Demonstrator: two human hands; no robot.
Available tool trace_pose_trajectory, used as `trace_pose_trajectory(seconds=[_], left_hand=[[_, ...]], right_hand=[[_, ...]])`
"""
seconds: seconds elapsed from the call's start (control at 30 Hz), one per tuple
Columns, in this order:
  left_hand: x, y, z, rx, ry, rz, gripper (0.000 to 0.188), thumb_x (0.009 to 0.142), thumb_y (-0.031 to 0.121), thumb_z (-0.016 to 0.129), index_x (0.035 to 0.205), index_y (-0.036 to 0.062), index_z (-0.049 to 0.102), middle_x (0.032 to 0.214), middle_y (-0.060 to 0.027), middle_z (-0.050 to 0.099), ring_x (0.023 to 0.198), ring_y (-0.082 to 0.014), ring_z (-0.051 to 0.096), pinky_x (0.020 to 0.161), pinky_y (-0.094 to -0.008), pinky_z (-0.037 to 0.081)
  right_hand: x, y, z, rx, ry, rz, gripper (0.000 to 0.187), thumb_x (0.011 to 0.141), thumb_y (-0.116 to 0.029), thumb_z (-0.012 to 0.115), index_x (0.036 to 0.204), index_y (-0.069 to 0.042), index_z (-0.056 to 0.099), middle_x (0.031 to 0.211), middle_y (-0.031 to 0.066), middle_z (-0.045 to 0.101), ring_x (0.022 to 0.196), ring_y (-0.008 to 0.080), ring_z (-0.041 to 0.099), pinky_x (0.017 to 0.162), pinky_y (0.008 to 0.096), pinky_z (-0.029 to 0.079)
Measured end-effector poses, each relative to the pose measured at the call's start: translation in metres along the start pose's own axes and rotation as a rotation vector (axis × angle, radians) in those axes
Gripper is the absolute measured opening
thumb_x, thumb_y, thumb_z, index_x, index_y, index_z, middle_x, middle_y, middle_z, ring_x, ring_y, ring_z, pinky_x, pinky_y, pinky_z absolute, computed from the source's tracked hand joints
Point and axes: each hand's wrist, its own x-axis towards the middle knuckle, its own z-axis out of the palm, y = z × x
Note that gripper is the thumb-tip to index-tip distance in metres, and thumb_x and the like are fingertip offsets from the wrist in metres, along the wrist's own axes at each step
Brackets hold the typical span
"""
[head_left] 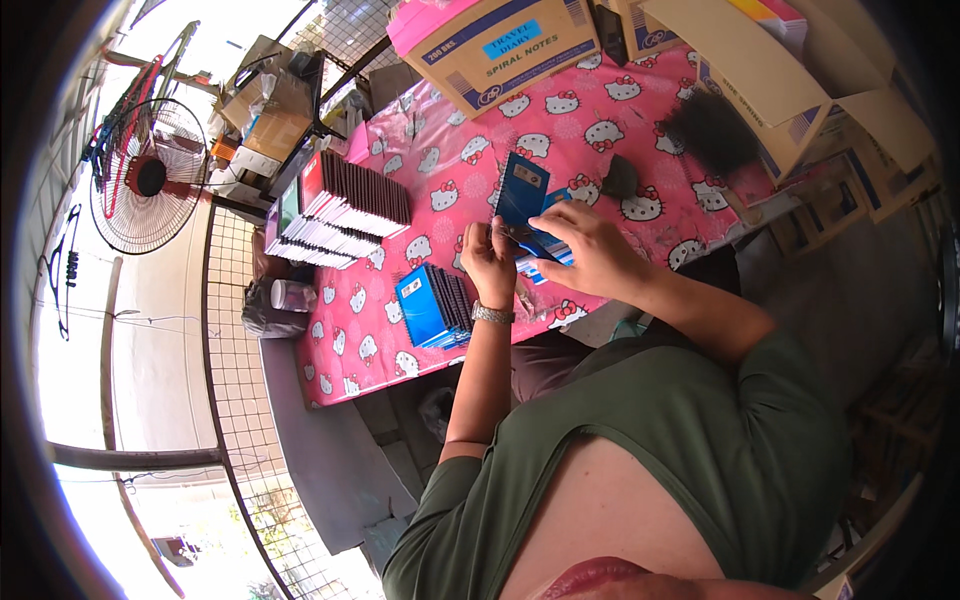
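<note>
A blue spiral notebook (522,186) lies tilted on the table in front of me, its dark coil along the left edge. My left hand (488,266) is closed in a pinch at the near end of that coil. Against the same corner, my right hand (598,250) grips a small blue-handled tool (536,246); its working end is partly hidden, and I cannot tell its exact kind. More blue notebooks (556,200) show behind and under my right hand. To the left of my left wrist stands a stack of blue spiral notebooks (432,306).
Taller notebook stacks (345,205) with dark coils stand at the far left on the pink patterned tablecloth (440,180). A cardboard box (510,55) is at the back; an open carton (760,80) stands at right, near a dark mesh-like item (712,132). A fan (150,176) is beyond the left side.
</note>
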Motion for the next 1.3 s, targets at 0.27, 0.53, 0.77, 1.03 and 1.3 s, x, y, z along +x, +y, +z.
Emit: trace_pose_trajectory(seconds=[0.27,0.53,0.77,1.03,1.3], left_hand=[[0.010,0.011,-0.006,-0.069,-0.008,-0.075,0.024,0.092,0.015,0.069,0.082,-0.0003,0.054,0.071,-0.0141,0.053,0.060,-0.0303,0.052,0.055,-0.0404,0.042],[0.003,0.038,-0.007,-0.263,0.040,-0.080,0.019,0.092,-0.006,0.058,0.111,-0.0026,0.056,0.096,-0.0098,0.064,0.090,-0.0188,0.069,0.069,-0.0266,0.058],[-0.007,-0.008,-0.009,-0.402,-0.080,-0.256,0.012,0.093,-0.002,0.062,0.105,-0.0029,0.064,0.083,-0.0068,0.066,0.079,-0.0134,0.068,0.067,-0.0271,0.054],[-0.006,0.029,-0.024,-0.184,-0.002,-0.002,0.021,0.086,-0.012,0.063,0.105,-0.0045,0.065,0.096,-0.0093,0.069,0.088,-0.0148,0.068,0.076,-0.0263,0.054],[0.056,0.026,-0.147,0.540,-0.071,0.278,0.017,0.085,0.015,0.052,0.094,0.0084,0.065,0.091,-0.0068,0.066,0.086,-0.0285,0.058,0.082,-0.0430,0.038]], right_hand=[[0.004,0.003,-0.001,0.033,-0.007,0.025,0.049,0.075,-0.013,0.080,0.118,0.002,0.062,0.108,0.0143,0.061,0.098,0.0312,0.062,0.084,0.0400,0.052],[0.006,0.002,0.000,-0.051,-0.002,-0.010,0.048,0.074,-0.017,0.081,0.116,0.000,0.064,0.106,0.0132,0.062,0.097,0.0305,0.062,0.083,0.0400,0.052],[0.007,-0.008,0.007,-0.226,-0.006,-0.075,0.048,0.073,-0.022,0.080,0.114,-0.001,0.065,0.103,0.0113,0.062,0.096,0.0298,0.061,0.082,0.0396,0.052],[0.002,0.007,0.010,0.816,-0.393,0.623,0.038,0.092,-0.023,0.070,0.117,0.004,0.063,0.109,0.0149,0.067,0.098,0.0180,0.064,0.078,0.0314,0.053],[-0.072,0.091,-0.040,-0.144,-0.084,0.327,0.047,0.070,-0.010,0.075,0.115,-0.006,0.061,0.106,0.0151,0.058,0.100,0.0361,0.060,0.086,0.0430,0.051]])
